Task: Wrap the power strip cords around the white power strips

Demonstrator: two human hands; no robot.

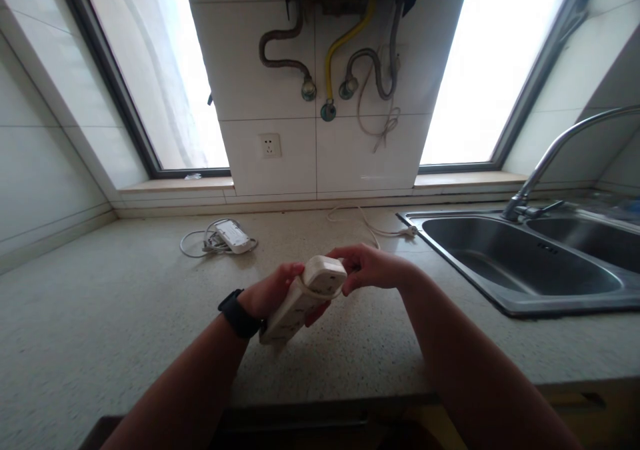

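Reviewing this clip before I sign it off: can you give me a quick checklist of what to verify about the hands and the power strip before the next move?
1. Left hand has the power strip gripped around its body: ok.
2. Right hand is at the strip's far end, fingers touching it: ok.
3. Strip is lifted off the counter, tilted: ok.
4. Cord trails across the counter towards the sink; whether it belongs to this strip: cannot tell.
5. Second strip with coiled cord lies apart from the hands: ok.
6. Wall socket has nothing plugged in: ok.
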